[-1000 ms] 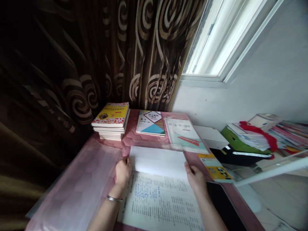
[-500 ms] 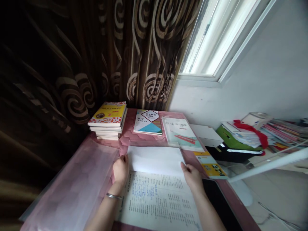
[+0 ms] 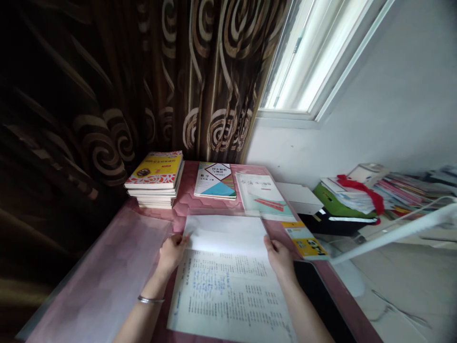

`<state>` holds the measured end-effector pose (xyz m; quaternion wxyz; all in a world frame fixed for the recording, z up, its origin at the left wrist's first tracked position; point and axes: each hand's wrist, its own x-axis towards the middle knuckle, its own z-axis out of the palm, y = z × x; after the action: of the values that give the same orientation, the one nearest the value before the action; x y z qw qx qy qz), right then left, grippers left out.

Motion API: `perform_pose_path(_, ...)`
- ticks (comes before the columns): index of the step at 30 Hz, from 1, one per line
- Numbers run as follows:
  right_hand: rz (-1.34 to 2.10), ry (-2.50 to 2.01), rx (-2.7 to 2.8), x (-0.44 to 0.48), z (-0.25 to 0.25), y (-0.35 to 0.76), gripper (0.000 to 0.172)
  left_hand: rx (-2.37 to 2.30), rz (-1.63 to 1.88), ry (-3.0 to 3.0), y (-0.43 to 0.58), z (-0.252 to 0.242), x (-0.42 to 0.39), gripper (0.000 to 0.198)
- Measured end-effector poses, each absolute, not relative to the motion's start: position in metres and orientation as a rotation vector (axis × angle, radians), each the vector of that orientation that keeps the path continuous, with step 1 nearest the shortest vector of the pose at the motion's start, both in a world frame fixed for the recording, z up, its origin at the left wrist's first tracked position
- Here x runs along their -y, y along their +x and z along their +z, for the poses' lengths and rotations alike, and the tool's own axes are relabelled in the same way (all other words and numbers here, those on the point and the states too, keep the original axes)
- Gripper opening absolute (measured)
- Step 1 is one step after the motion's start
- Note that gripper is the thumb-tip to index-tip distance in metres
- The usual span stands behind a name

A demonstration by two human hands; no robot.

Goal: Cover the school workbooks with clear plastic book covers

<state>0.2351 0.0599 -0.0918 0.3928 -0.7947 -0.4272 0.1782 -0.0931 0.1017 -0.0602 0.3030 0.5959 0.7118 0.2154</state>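
Observation:
A large printed sheet [image 3: 228,290] with blue handwriting lies on the pink table [image 3: 185,205] in front of me, its top part folded over and showing a blank white flap [image 3: 226,233]. My left hand [image 3: 170,252], a bracelet on its wrist, pinches the sheet's left edge at the fold. At the right edge by the fold, my right hand [image 3: 280,259] grips the paper with closed fingers.
A stack of books [image 3: 154,183] with a yellow cover stands at the back left. Two thin workbooks [image 3: 215,181] [image 3: 262,195] lie behind the sheet, a yellow booklet [image 3: 307,240] to its right. A translucent pink folder [image 3: 107,276] lies left. Dark curtain behind; a cluttered shelf [image 3: 360,200] right.
The view has drifted, so everything sits slightly left and lower. My left hand has slipped outward along the sheet's left edge; both hands keep hold of the paper.

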Motion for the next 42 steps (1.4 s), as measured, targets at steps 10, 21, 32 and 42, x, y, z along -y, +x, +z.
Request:
perform_pose_path(10,0.481,-2.062,1.139,-0.053,-0.097,0.24,0.05,-2.038,0.448,1.596,-0.079,-0.057,-0.099,0.036)
perform_pose_path(21,0.386,-2.185,1.126,-0.051,-0.098,0.23,0.035,-2.038,0.504,1.56,-0.077,-0.059,-0.096,0.031)
perform_pose_path(32,0.406,-2.213,1.11,-0.053,-0.102,0.231,0.036,-2.077,0.468,1.47,-0.076,-0.056,-0.099,0.026)
perform_pose_path(42,0.369,-2.182,1.077,-0.057,-0.109,0.233,0.04,-2.175,0.466,1.557,-0.066,-0.062,-0.099,0.035)
